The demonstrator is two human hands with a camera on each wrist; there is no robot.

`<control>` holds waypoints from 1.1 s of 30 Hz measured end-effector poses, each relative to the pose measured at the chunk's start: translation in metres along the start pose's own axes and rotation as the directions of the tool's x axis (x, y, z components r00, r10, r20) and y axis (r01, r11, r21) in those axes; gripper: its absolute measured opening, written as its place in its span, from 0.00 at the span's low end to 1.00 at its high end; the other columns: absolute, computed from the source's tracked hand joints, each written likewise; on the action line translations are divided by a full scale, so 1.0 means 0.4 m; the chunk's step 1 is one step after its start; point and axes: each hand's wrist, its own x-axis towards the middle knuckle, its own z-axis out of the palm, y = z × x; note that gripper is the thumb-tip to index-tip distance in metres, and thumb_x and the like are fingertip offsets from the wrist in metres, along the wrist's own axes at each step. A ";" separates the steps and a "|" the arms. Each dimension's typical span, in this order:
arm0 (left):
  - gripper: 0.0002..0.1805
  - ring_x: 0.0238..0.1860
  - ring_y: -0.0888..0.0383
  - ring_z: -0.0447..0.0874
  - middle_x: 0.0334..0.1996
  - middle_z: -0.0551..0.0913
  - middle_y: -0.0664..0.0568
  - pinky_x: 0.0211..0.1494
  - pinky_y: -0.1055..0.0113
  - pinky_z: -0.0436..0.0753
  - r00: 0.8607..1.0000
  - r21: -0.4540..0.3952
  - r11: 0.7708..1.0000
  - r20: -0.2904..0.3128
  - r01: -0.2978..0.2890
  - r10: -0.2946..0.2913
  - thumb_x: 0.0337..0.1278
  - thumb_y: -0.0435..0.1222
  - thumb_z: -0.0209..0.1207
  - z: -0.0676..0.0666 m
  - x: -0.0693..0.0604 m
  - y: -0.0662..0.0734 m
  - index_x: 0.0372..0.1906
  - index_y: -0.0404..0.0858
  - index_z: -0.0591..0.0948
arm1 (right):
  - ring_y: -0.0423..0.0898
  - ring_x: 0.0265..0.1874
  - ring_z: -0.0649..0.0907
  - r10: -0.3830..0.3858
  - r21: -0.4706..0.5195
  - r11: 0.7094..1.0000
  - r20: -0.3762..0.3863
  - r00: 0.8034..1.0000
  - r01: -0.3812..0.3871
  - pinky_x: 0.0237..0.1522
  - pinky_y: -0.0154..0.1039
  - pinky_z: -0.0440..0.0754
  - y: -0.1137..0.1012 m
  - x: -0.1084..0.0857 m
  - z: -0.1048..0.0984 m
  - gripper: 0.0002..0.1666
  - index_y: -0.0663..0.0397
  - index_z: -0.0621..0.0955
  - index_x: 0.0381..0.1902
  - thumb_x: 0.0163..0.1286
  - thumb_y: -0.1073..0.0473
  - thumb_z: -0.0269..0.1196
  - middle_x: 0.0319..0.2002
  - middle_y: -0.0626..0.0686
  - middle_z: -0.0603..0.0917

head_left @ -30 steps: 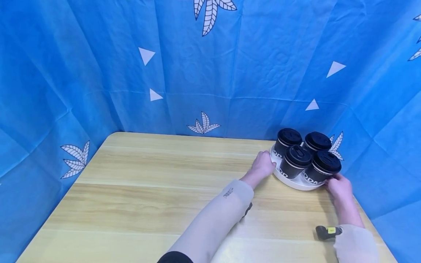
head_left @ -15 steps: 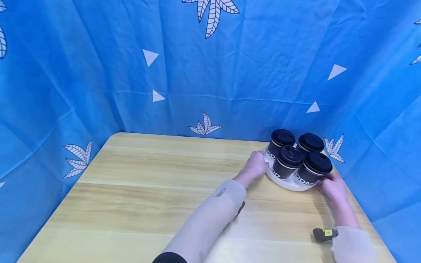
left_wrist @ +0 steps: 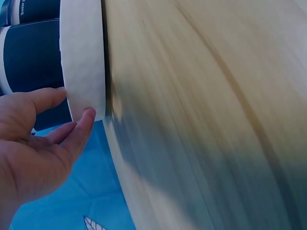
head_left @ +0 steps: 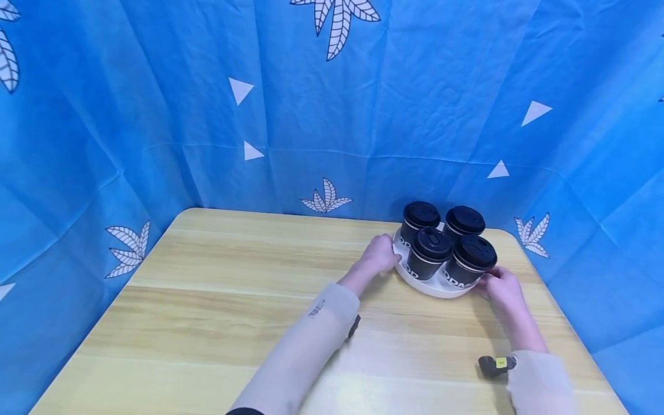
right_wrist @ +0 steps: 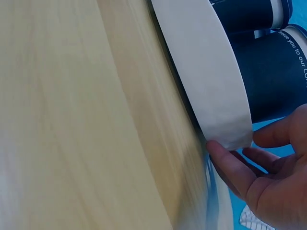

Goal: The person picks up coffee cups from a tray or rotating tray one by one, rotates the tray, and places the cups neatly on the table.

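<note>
Bare, pale wood-grain worktop spreads across the left. At its far right part, the left hand pinches the near-left side of a round, white, shallow-rimmed tray, fingertips on rim and outer wall. Whether the tray touches the worktop or sits just above it, I cannot tell. On it stand four black cups with white lettering and black lids, upright and close together. Further right, the right hand pinches the rim's near-right side. Handling this well calls for both hands moving at one pace and height, tray level, fingers tucked under the edge, without jerks that might topple the cups.
</note>
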 end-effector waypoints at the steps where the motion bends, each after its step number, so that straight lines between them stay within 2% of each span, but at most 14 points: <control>1: 0.10 0.35 0.56 0.79 0.34 0.81 0.50 0.43 0.65 0.83 1.000 -0.002 1.000 0.000 0.003 -0.003 0.63 0.36 0.69 -0.007 -0.003 -0.006 0.42 0.35 0.82 | 0.33 0.38 0.80 0.006 0.040 0.999 0.010 1.000 -0.006 0.47 0.31 0.85 -0.005 0.001 0.009 0.30 0.81 0.61 0.72 0.77 0.66 0.43 0.64 0.74 0.69; 4: 0.10 0.35 0.56 0.79 0.34 0.81 0.50 0.45 0.64 0.83 1.000 0.004 1.000 -0.001 0.011 -0.011 0.63 0.36 0.69 -0.029 -0.013 -0.025 0.43 0.35 0.81 | 0.32 0.37 0.80 0.011 0.119 0.993 0.038 0.999 -0.015 0.50 0.36 0.86 -0.017 0.005 0.036 0.30 0.81 0.58 0.73 0.78 0.68 0.42 0.64 0.73 0.68; 10: 0.13 0.37 0.54 0.79 0.37 0.81 0.47 0.47 0.62 0.84 1.000 0.023 1.000 -0.003 0.015 -0.015 0.63 0.35 0.69 -0.079 -0.037 -0.069 0.46 0.32 0.81 | 0.35 0.37 0.81 -0.013 0.161 0.987 0.071 0.997 0.001 0.50 0.38 0.87 -0.038 0.020 0.091 0.30 0.82 0.59 0.71 0.75 0.72 0.44 0.62 0.72 0.68; 17: 0.15 0.37 0.52 0.79 0.38 0.81 0.46 0.46 0.60 0.84 0.999 0.016 0.999 -0.009 0.048 -0.048 0.62 0.34 0.68 -0.145 -0.070 -0.129 0.48 0.31 0.80 | 0.37 0.40 0.81 -0.069 0.147 0.988 0.141 0.988 0.048 0.52 0.39 0.86 -0.082 0.024 0.159 0.29 0.84 0.58 0.70 0.76 0.72 0.44 0.64 0.75 0.67; 25: 0.17 0.39 0.51 0.79 0.39 0.82 0.47 0.47 0.56 0.82 0.995 0.062 0.993 -0.034 0.098 -0.096 0.61 0.38 0.70 -0.219 -0.112 -0.201 0.48 0.34 0.79 | 0.51 0.51 0.84 -0.106 0.059 0.994 0.219 0.970 0.095 0.56 0.44 0.85 -0.131 0.025 0.232 0.28 0.81 0.60 0.71 0.78 0.69 0.46 0.66 0.75 0.69; 30: 0.19 0.40 0.51 0.80 0.41 0.83 0.47 0.50 0.55 0.83 0.992 0.059 0.991 -0.035 0.122 -0.120 0.60 0.38 0.70 -0.263 -0.140 -0.249 0.51 0.33 0.80 | 0.52 0.49 0.86 -0.142 0.073 0.989 0.275 0.951 0.126 0.56 0.45 0.85 -0.153 0.028 0.279 0.27 0.82 0.62 0.69 0.78 0.69 0.48 0.65 0.76 0.70; 33: 0.20 0.43 0.50 0.81 0.45 0.84 0.45 0.54 0.54 0.83 0.991 0.062 0.989 -0.031 0.131 -0.129 0.60 0.38 0.70 -0.289 -0.159 -0.275 0.53 0.32 0.81 | 0.52 0.48 0.87 -0.152 0.090 0.987 0.304 0.941 0.130 0.56 0.45 0.85 -0.161 0.031 0.309 0.27 0.82 0.62 0.68 0.78 0.69 0.50 0.64 0.76 0.71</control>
